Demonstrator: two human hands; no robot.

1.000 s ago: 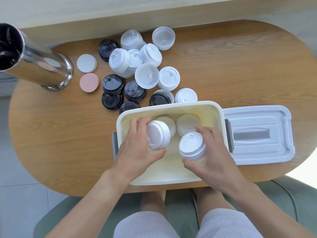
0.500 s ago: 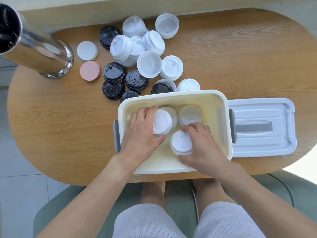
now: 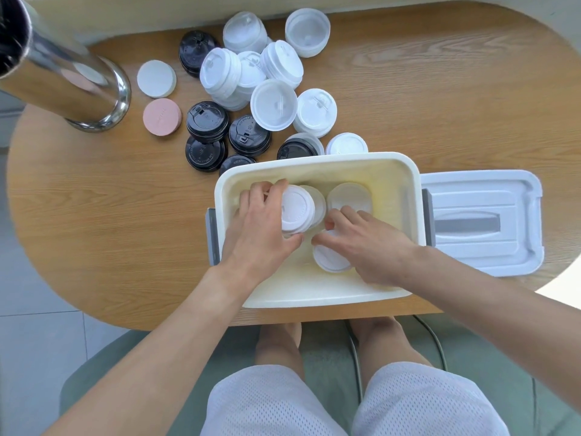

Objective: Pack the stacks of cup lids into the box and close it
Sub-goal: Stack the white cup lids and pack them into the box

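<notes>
A cream plastic box point(image 3: 405, 184) stands open at the table's near edge. Inside it my left hand point(image 3: 261, 228) grips a stack of white cup lids point(image 3: 297, 212), tilted on its side. My right hand point(image 3: 367, 243) lies over a second white lid stack point(image 3: 330, 262) near the box floor, fingers curled round its top. Two more white stacks point(image 3: 350, 196) sit at the back of the box. The box's white lid point(image 3: 481, 221) with a grey handle lies to the right. More white stacks point(image 3: 273, 105) and black stacks point(image 3: 207, 121) wait behind the box.
A shiny metal cylinder point(image 3: 63, 77) stands at the far left of the oval wooden table point(image 3: 125, 215). A white disc point(image 3: 156, 78) and a pink disc point(image 3: 162, 117) lie next to it. My knees and a green seat show below the table edge.
Both hands have sunk deeper into the box. The right hand's stack has gone down toward the floor and the left hand's stack has moved toward the back left.
</notes>
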